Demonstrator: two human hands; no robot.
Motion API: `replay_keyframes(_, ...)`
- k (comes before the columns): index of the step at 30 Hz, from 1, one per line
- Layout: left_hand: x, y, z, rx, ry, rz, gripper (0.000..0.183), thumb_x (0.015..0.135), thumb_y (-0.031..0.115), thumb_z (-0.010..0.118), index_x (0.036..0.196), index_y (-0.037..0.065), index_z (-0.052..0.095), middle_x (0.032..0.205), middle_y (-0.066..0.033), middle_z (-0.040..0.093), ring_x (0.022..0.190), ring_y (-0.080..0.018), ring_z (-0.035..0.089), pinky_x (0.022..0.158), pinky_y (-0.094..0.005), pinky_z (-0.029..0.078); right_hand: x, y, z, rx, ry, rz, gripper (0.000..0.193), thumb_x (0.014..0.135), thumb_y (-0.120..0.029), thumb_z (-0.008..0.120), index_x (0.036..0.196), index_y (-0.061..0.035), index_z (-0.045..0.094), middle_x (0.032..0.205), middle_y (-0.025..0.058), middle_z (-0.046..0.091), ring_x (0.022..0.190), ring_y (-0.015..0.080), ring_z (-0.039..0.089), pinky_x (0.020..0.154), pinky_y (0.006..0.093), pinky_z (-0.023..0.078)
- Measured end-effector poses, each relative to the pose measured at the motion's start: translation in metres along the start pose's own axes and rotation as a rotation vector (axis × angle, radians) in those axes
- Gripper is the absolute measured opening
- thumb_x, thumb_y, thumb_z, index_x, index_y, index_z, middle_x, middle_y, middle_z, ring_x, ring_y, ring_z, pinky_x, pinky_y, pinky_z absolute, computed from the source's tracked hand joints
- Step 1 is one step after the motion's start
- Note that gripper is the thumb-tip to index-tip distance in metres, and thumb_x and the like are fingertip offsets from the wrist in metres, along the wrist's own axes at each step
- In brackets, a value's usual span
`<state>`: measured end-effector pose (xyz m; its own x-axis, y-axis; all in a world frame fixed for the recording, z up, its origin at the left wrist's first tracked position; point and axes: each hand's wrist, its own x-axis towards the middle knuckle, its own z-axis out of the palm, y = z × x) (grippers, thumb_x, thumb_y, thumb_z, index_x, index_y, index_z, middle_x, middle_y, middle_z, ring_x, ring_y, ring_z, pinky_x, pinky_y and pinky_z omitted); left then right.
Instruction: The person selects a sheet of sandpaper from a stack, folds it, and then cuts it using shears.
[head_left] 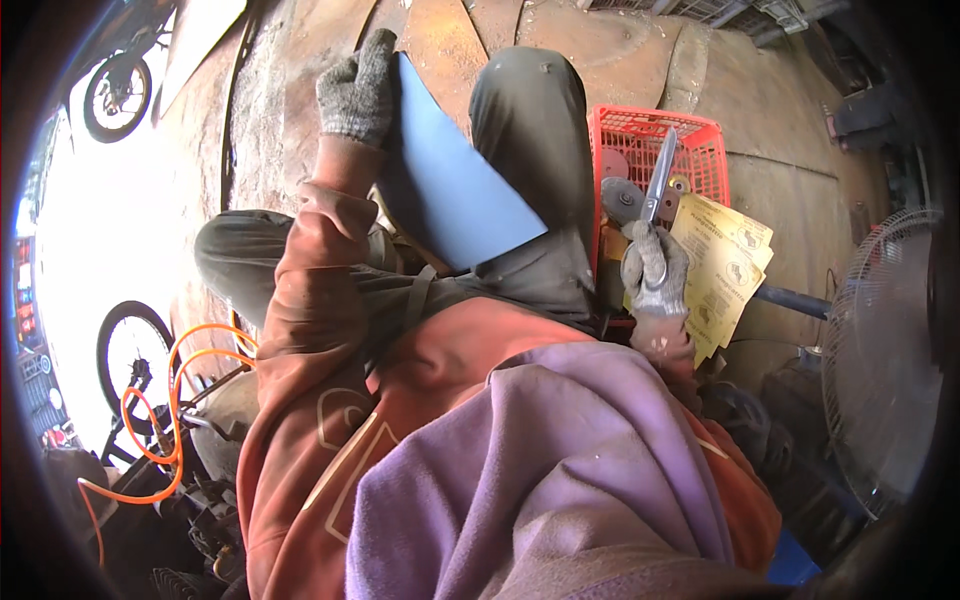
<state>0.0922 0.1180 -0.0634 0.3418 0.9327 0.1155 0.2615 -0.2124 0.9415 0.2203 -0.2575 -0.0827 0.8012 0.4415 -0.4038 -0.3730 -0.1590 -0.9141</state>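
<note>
Both my hands wear grey knit work gloves. My left hand (362,92) is out ahead of my left knee, closed on the edge of a stiff blue-grey sheet that looks like sandpaper (455,175). The sheet slants down across my lap, its lower corner over my right thigh. On the right, my right hand (655,268) is wrapped round the handles of a pair of scissors (661,178). Their blades point away from me, close together, above the red plastic basket (712,135). Yellow printed sheets (718,262) lie beside and partly under that hand. My glove hides the scissor handles.
The basket holds a grey disc (622,198), a reddish disc (612,163) and small round parts. A caged fan (885,360) stands at the right. Orange hose (178,425) loops at the left, near a bicycle wheel (138,355). Worn brown sheets cover the floor (620,60).
</note>
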Motion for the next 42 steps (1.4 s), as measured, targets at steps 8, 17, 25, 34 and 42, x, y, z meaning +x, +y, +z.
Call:
replay_keyframes(8,-0.014,-0.083,0.032,0.533,-0.120,0.076,0.031,0.103,0.024,0.044,0.128,0.021,0.064,0.108,-0.0227,0.072,0.100,-0.0403,0.070,0.089,-0.0477,0.053,0.106,0.080,-0.078,-1.427,-0.018,0.306,0.058,0.082,-0.047,0.073,0.115,0.0006,0.069,0.102,0.0228,0.073,0.098,0.0361,0.071,0.083,0.0426,0.054)
replay_keyframes(17,-0.033,-0.110,0.064,-0.627,-0.040,-0.773,0.037,0.097,0.043,0.051,0.094,0.010,0.067,0.085,-0.0063,0.068,0.075,-0.0240,0.063,0.072,-0.0360,0.051,0.082,0.037,-0.070,-1.733,-0.232,0.051,0.073,0.086,-0.048,0.075,0.138,-0.0006,0.054,0.111,0.0226,0.072,0.103,0.0302,0.071,0.090,0.0386,0.055)
replay_keyframes(25,-0.074,-0.094,0.069,-0.927,-0.290,-0.914,0.057,0.100,0.052,0.039,0.121,0.008,0.068,0.115,-0.0102,0.071,0.101,-0.0267,0.066,0.094,-0.0416,0.050,0.010,-0.048,0.021,-0.191,-0.565,-0.440,0.062,0.088,-0.049,0.077,0.126,-0.0012,0.065,0.114,0.0103,0.070,0.110,0.0267,0.062,0.097,0.0418,0.048)
replay_keyframes(34,-0.096,-0.136,0.088,-1.136,-0.651,-0.884,0.048,0.105,0.035,0.034,0.135,0.010,0.060,0.133,-0.0081,0.063,0.117,-0.0234,0.060,0.102,-0.0359,0.047,0.018,-0.030,0.022,-0.589,-0.414,-0.631,0.044,0.084,-0.033,0.082,0.111,-0.0004,0.071,0.099,0.0166,0.070,0.096,0.0335,0.063,0.089,0.0440,0.046)
replay_keyframes(42,-0.102,-0.228,0.124,-1.443,-0.951,-0.807,0.044,0.109,0.020,0.032,0.146,0.009,0.053,0.148,-0.0072,0.055,0.132,-0.0208,0.054,0.109,-0.0315,0.044,0.009,-0.039,0.036,-0.433,-0.383,-0.469,0.026,0.091,-0.019,0.076,0.106,0.0027,0.072,0.084,0.0084,0.069,0.078,0.0172,0.061,0.075,0.0327,0.049)
